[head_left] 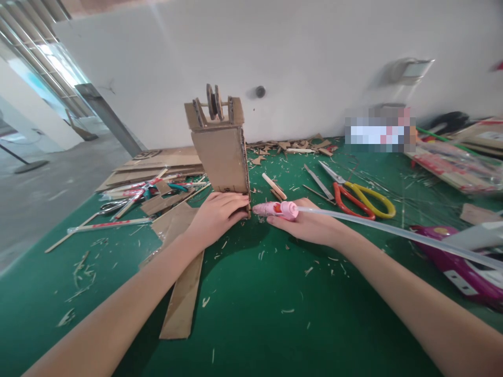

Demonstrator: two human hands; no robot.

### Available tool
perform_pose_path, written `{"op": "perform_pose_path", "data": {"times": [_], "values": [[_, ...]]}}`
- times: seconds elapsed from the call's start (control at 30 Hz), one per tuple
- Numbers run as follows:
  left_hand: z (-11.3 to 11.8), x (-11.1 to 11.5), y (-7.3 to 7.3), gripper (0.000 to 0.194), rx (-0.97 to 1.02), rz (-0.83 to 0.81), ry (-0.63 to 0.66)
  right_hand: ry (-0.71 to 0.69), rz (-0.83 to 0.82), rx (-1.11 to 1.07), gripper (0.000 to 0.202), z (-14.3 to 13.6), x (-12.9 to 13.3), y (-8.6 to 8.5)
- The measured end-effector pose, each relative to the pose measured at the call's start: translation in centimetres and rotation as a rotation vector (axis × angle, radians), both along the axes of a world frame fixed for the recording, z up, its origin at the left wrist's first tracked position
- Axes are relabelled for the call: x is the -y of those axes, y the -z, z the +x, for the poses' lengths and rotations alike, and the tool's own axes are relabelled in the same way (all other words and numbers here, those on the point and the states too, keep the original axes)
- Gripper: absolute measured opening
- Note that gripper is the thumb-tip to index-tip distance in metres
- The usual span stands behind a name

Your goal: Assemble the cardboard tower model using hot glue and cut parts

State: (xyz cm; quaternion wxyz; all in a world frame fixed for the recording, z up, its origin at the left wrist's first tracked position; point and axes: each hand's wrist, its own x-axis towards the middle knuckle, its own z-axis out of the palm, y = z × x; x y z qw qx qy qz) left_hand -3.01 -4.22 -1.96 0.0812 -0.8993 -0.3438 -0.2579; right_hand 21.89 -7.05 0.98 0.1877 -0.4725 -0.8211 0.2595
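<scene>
On the green table [255, 314], the left hand [216, 215] has its fingers clamped on an upright cardboard tower's [222, 157] foot; the right hand [314, 226] wraps its fingers around a pink glue gun [280, 210] just right of it.

glue gun [290, 210]: pink | glue stick [393, 230]: translucent white | cardboard tower [223, 159]: brown | scissors [341, 181]: red, yellow handles | tabletop [251, 314]: green

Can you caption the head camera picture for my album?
Left hand on a cardboard tower, right hand pointing a pink glue gun at the tower's lower edge.
</scene>
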Motion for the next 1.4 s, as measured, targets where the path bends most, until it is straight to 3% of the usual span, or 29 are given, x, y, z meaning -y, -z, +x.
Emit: {"op": "perform_pose_path", "data": {"times": [0.9, 1.0, 1.1, 1.2, 1.3, 1.4], "values": [[-0.2, -0.2, 0.4, 0.029, 0.024, 0.063, 0.017, 0.089, -0.044, -0.049, 0.039, -0.6, -0.3, 0.3], [-0.2, 0.2, -0.1, 0.031, 0.032, 0.106, 0.033, 0.160, -0.026, -0.116, 0.040, -0.4, -0.4, 0.3], [-0.4, 0.9, -1.1, 0.033, 0.142, 0.249, -0.001, 0.316, -0.019, -0.160, 0.043, 0.1, -0.7, 0.6], [-1.5, 0.6, -1.9, 0.046, 0.428, 0.374, -0.184, 0.400, 0.008, -0.212, 0.046, 0.5, -0.8, 0.8], [-3.6, -1.6, -1.5, 0.073, 0.645, 0.158, -0.316, 0.363, 0.079, -0.281, 0.049, 0.7, -0.7, 0.8], [-5.3, -4.6, -0.5, 0.080, 0.625, -0.049, -0.213, 0.323, 0.126, -0.315, 0.050, 0.6, -0.4, 0.9]]}}
